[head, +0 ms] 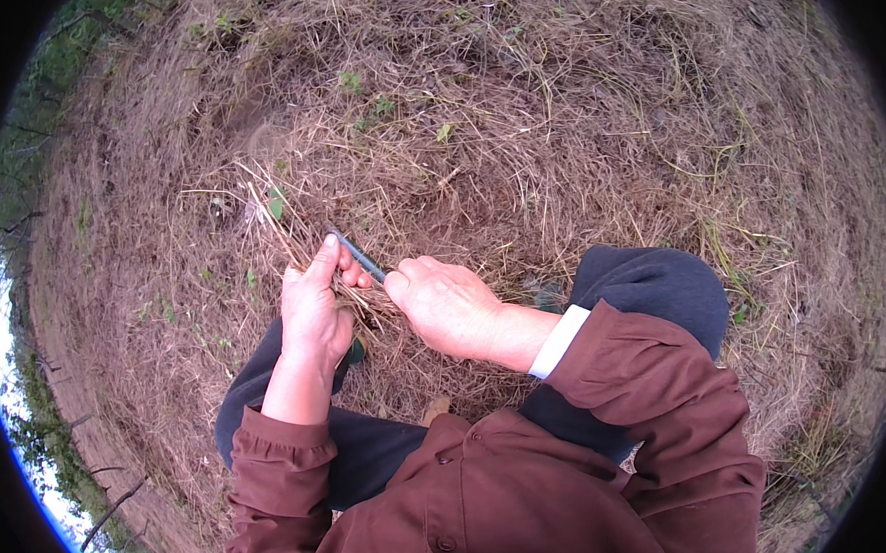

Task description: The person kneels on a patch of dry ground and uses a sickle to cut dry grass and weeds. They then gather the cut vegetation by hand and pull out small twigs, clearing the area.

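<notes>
A small bundle of dry grass stalks (284,234) is gripped in my left hand (313,311), its loose ends fanning out to the upper left. My right hand (449,307) is closed around the near end of a dark, narrow tool (361,257), possibly a knife or sickle blade; its handle is hidden in my fist. The tool slants across the stalks, and its far tip lies by my left thumb. More stalk ends stick out below, between the two hands.
Dry, matted grass (495,144) covers the ground all around, with small green sprouts (380,106) ahead. My bent knees in dark trousers (649,287) flank the hands. Green trees (70,69) and bare twigs (111,511) line the left rim.
</notes>
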`<control>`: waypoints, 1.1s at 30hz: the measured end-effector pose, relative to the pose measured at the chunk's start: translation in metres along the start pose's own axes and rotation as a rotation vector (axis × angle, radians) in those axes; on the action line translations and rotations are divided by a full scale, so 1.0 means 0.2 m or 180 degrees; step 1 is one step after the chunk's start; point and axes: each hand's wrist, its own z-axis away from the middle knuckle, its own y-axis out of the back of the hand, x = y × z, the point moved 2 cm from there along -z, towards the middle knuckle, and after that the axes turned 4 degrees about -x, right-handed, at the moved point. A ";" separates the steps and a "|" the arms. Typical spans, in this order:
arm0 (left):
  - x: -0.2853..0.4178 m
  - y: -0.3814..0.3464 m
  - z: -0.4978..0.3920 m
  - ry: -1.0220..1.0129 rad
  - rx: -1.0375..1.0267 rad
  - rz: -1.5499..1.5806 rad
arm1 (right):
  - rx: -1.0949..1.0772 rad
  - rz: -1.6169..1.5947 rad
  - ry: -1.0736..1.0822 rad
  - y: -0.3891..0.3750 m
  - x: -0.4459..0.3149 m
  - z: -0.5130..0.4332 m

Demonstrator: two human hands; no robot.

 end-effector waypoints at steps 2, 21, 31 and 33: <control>0.00 0.00 0.00 -0.0031 -0.0017 -0.0043 | -0.0118 0.0098 -0.0118 0.00 0.00 0.00; -0.05 0.00 0.01 -0.0044 -0.0068 -0.1205 | -0.0841 0.0660 0.0248 0.03 0.00 0.00; -0.04 0.01 0.00 0.0065 -0.0107 -0.1262 | -0.0553 0.1056 0.0602 0.05 0.02 -0.01; -0.04 0.01 0.00 0.0006 -0.0134 -0.1165 | -0.0654 0.1083 0.0604 0.06 0.03 -0.02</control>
